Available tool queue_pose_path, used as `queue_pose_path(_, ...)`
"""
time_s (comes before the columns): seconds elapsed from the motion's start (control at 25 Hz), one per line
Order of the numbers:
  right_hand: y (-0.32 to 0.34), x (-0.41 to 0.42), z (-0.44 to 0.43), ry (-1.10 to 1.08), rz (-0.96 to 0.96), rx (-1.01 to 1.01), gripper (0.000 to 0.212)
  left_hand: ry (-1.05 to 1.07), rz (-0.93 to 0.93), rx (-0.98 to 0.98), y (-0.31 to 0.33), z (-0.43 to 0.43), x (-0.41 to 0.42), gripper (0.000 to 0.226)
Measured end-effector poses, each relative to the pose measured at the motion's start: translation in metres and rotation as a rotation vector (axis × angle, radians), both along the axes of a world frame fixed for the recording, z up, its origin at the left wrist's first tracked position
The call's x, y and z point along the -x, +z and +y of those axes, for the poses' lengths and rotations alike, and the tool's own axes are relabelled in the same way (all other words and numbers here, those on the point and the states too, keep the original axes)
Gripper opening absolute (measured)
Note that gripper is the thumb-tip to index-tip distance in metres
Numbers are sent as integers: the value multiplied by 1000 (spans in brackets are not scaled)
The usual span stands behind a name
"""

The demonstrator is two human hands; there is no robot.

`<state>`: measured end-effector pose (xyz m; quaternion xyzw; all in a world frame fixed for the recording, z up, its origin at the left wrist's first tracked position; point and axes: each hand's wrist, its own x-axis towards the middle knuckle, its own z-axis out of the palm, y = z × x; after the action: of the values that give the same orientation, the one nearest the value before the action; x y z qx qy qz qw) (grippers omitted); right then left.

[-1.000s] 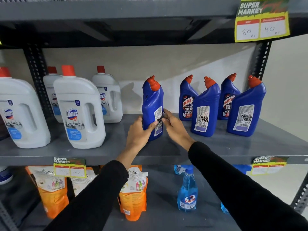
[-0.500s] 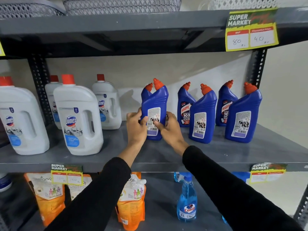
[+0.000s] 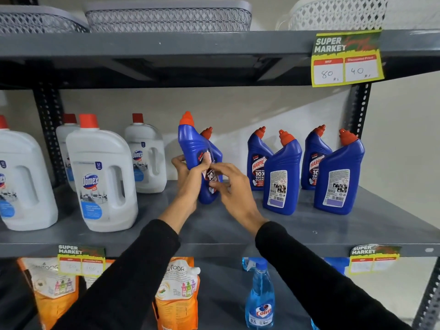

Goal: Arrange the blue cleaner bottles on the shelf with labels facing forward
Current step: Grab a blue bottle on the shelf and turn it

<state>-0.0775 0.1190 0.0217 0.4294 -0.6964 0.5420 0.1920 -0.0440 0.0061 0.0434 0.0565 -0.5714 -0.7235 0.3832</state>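
A blue cleaner bottle (image 3: 194,148) with an orange cap stands tilted on the grey shelf (image 3: 214,236), its front label turned partly towards me. My left hand (image 3: 188,177) grips its left side and my right hand (image 3: 229,182) holds its lower right side. Another blue bottle (image 3: 215,148) stands right behind it, mostly hidden. To the right, two front blue bottles (image 3: 282,172) (image 3: 338,175) show their back labels. Two rear blue bottles (image 3: 257,158) (image 3: 314,153) show their front labels.
Several white Domex jugs (image 3: 102,177) fill the left half of the shelf. Orange refill pouches (image 3: 178,291) and a blue spray bottle (image 3: 260,296) stand on the shelf below. Mesh baskets (image 3: 166,16) sit on the shelf above. A price tag (image 3: 346,59) hangs from its edge.
Both hands have turned the held bottle, so its back label no longer faces me and the front label is coming round. The view has drifted down relative to the shelves.
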Motion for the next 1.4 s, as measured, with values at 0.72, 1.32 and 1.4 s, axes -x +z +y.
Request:
queue_pose_path(0.72,-37,27,-18,68,-484,-93,61,-105,-105,121,-20,-26,4,23)
queue_pose_path(1.32,23,25,58,-464,190,48,86,575,403,844,-1,21,19,86)
queue_pose_path(1.4,27,36,72,-527,144,134,85,460,368,852,-1,50,38,75)
